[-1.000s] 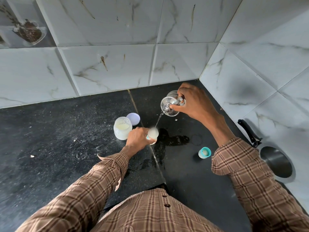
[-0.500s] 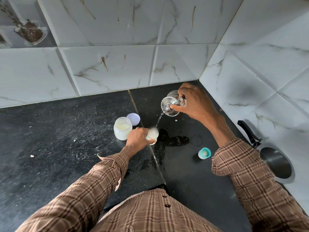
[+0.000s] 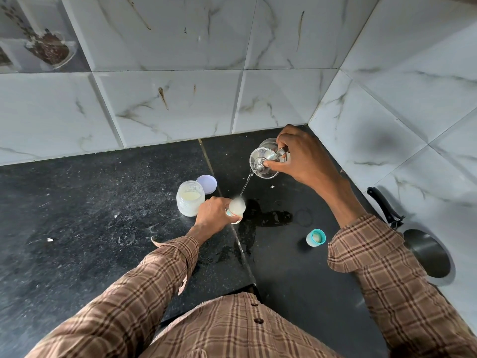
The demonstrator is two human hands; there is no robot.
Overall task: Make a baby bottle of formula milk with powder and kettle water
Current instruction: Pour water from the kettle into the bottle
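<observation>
While the right hand (image 3: 307, 161) grips the tilted kettle (image 3: 264, 162), water (image 3: 245, 186) streams into the bottle (image 3: 237, 206); left-hand fingers (image 3: 222, 202) curl round it; no label is readable

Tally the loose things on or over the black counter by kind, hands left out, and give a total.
Kettles: 1, the steel kettle, tilted and pouring.
Baby bottles: 1, the bottle under the stream.
Jars: 1, the powder jar, open.
Lids and caps: 2, the pale round lid and the teal cap.
Pans: 1, the pan at the right edge.
Total: 6.
</observation>
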